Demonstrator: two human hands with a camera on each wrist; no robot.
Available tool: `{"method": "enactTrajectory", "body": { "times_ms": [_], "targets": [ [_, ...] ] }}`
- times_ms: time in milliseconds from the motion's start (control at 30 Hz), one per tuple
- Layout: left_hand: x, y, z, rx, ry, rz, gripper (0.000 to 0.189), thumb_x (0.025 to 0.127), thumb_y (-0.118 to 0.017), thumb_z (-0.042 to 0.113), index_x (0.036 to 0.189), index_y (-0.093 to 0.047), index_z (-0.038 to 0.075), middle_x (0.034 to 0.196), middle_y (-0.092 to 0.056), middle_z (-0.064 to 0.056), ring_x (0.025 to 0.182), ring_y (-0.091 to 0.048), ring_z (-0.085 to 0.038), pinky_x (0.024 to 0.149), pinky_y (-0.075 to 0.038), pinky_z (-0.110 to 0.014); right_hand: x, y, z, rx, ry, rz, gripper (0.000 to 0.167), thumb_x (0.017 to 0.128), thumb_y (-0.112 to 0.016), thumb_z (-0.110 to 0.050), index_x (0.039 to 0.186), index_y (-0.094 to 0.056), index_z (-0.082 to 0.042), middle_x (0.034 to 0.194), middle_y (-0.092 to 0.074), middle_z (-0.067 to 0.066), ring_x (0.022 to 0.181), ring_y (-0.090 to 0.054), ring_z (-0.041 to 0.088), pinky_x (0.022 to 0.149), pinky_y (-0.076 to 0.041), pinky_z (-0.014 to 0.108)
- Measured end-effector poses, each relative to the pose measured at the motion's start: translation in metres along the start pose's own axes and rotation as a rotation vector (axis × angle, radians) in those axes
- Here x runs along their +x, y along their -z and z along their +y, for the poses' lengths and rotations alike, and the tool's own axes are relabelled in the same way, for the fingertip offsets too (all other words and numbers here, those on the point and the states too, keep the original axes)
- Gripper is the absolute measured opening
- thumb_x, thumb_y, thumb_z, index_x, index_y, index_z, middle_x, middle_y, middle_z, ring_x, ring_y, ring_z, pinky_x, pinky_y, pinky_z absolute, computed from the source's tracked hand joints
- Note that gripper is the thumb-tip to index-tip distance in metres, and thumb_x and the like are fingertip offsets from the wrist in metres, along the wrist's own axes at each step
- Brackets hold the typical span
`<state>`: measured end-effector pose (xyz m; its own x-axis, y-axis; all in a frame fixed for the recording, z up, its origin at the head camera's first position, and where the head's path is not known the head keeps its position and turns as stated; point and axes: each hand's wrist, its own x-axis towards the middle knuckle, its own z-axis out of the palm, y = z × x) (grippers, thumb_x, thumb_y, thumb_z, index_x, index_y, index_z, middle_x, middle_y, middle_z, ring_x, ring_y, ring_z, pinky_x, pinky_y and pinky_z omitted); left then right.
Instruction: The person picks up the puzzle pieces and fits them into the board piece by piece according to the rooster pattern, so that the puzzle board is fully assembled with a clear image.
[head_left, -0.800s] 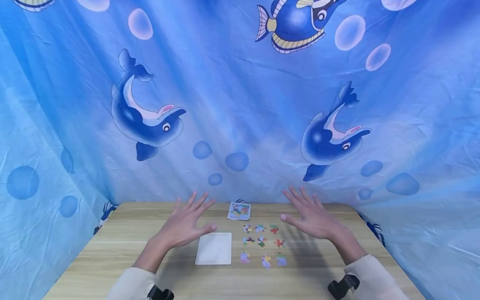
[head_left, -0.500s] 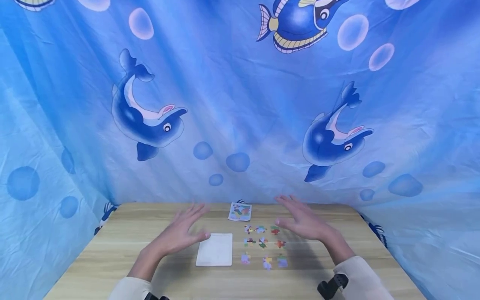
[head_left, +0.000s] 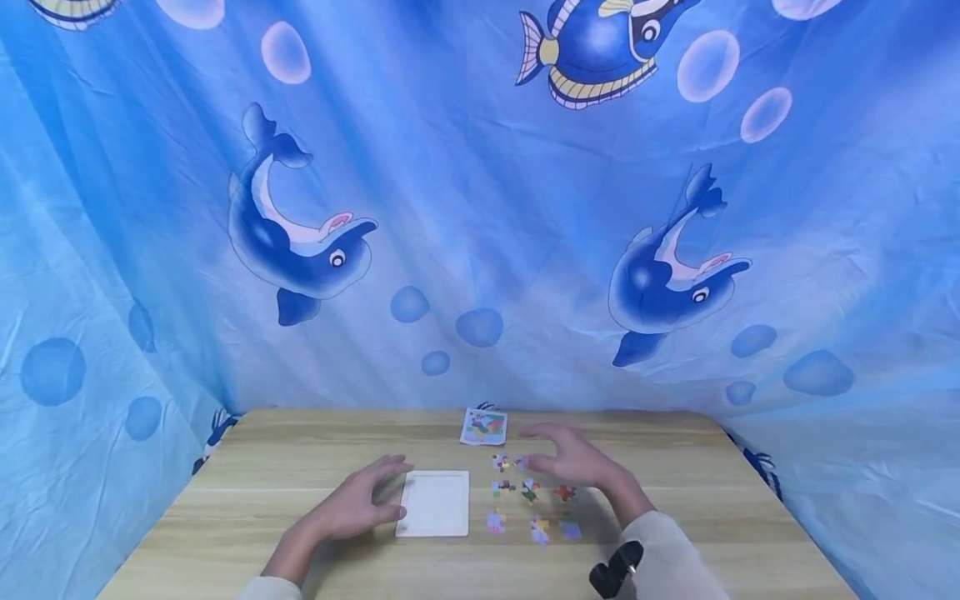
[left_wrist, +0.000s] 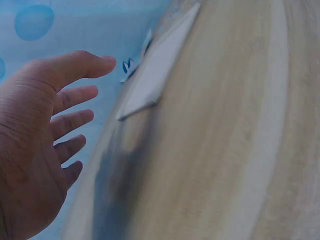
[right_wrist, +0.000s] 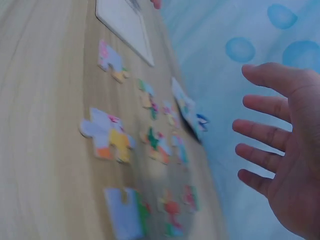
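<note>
My left hand (head_left: 356, 502) is beside the left edge of a white square puzzle tray (head_left: 437, 506), fingers spread and slightly bent. In the left wrist view, a gap separates this hand (left_wrist: 45, 120) from the tray (left_wrist: 159, 70). Over the upper right of the loose jigsaw pieces hovers my right hand (head_left: 577, 461), which hides part of the top row. The right wrist view gives this hand (right_wrist: 285, 130) parted fingers and nothing in its grasp. Below it lie a piece with yellow and lilac (right_wrist: 107, 135) and a lilac piece with green (right_wrist: 125, 212), among several others.
A small picture card (head_left: 483, 427) lies at the table's back edge, behind the pieces. The wooden table (head_left: 240, 483) ends at a blue sea-themed curtain (head_left: 480, 233) that hangs behind it and at both sides. A black wrist strap mount (head_left: 617, 570) is at the right sleeve.
Both hands have come down from a raised, spread pose. The left has moved lower beside the tray; the right has shifted left over the pieces. Tray, card and visible pieces keep their places.
</note>
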<state>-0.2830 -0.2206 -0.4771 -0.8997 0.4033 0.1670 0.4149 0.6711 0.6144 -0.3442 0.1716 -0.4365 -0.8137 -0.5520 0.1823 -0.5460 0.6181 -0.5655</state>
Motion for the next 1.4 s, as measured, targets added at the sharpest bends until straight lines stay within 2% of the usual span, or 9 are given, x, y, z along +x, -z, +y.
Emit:
{"method": "enactTrajectory", "body": {
  "times_ms": [200, 400, 633, 833, 933, 1200, 1400],
  "targets": [
    [-0.001, -0.008, -0.011, -0.028, -0.008, -0.008, 0.062, 0.087, -0.079, 0.029, 0.142, -0.06, 0.008, 0.159, -0.046, -0.019, 0.151, -0.029, -0.054, 0.117, -0.026, -0.076, 0.018, -0.028, 0.021, 0.114, -0.046, 0.016, 0.046, 0.099, -0.068, -0.028, 0.139, -0.063, -0.006, 0.143, -0.064, 0.012, 0.135, -0.056, 0.04, 0.112, -0.047, 0.061],
    [0.0, -0.016, -0.017, -0.029, -0.002, -0.031, 0.057, 0.089, -0.079, 0.03, 0.139, -0.063, 0.009, 0.158, -0.049, -0.018, 0.152, -0.029, -0.053, 0.118, -0.026, -0.076, 0.024, -0.046, 0.035, 0.171, -0.096, 0.056, 0.043, 0.095, -0.073, -0.022, 0.133, -0.066, -0.003, 0.135, -0.068, 0.014, 0.128, -0.062, 0.038, 0.109, -0.05, 0.058],
    [0.005, -0.022, -0.018, -0.021, -0.012, -0.014, 0.059, 0.089, -0.078, 0.033, 0.14, -0.062, 0.01, 0.157, -0.05, -0.016, 0.152, -0.03, -0.053, 0.117, -0.024, -0.077, 0.031, -0.056, 0.048, 0.166, -0.133, 0.078, 0.037, 0.089, -0.076, -0.018, 0.125, -0.073, -0.01, 0.136, -0.068, 0.01, 0.131, -0.06, 0.033, 0.112, -0.049, 0.055],
    [0.008, -0.029, -0.017, -0.016, -0.008, 0.026, 0.057, 0.088, -0.079, 0.033, 0.139, -0.063, 0.012, 0.156, -0.052, -0.013, 0.152, -0.031, -0.051, 0.118, -0.025, -0.077, 0.036, -0.063, 0.05, 0.136, -0.146, 0.084, 0.037, 0.084, -0.08, -0.02, 0.12, -0.076, -0.013, 0.144, -0.061, 0.015, 0.14, -0.051, 0.041, 0.117, -0.04, 0.062],
    [0.01, -0.033, -0.016, -0.029, 0.006, 0.04, 0.057, 0.088, -0.079, 0.033, 0.139, -0.064, 0.013, 0.156, -0.053, -0.012, 0.152, -0.031, -0.05, 0.117, -0.025, -0.077, 0.037, -0.065, 0.049, 0.138, -0.149, 0.08, 0.035, 0.085, -0.08, -0.019, 0.119, -0.076, -0.013, 0.146, -0.059, 0.017, 0.141, -0.049, 0.043, 0.117, -0.041, 0.063],
    [0.016, -0.04, -0.018, -0.061, 0.042, 0.061, 0.057, 0.09, -0.077, 0.035, 0.141, -0.063, 0.015, 0.158, -0.051, -0.009, 0.154, -0.029, -0.048, 0.118, -0.022, -0.078, 0.039, -0.065, 0.045, 0.116, -0.114, 0.108, 0.022, 0.086, -0.079, -0.014, 0.107, -0.078, -0.012, 0.132, -0.065, 0.012, 0.13, -0.056, 0.038, 0.11, -0.047, 0.061],
    [0.017, -0.041, -0.019, -0.062, 0.061, 0.068, 0.057, 0.088, -0.079, 0.035, 0.14, -0.064, 0.015, 0.158, -0.052, -0.007, 0.154, -0.03, -0.046, 0.119, -0.022, -0.077, 0.041, -0.065, 0.046, 0.075, -0.101, 0.119, 0.018, 0.085, -0.08, -0.017, 0.103, -0.079, -0.015, 0.125, -0.067, 0.008, 0.122, -0.06, 0.032, 0.106, -0.05, 0.056]
  ]
}}
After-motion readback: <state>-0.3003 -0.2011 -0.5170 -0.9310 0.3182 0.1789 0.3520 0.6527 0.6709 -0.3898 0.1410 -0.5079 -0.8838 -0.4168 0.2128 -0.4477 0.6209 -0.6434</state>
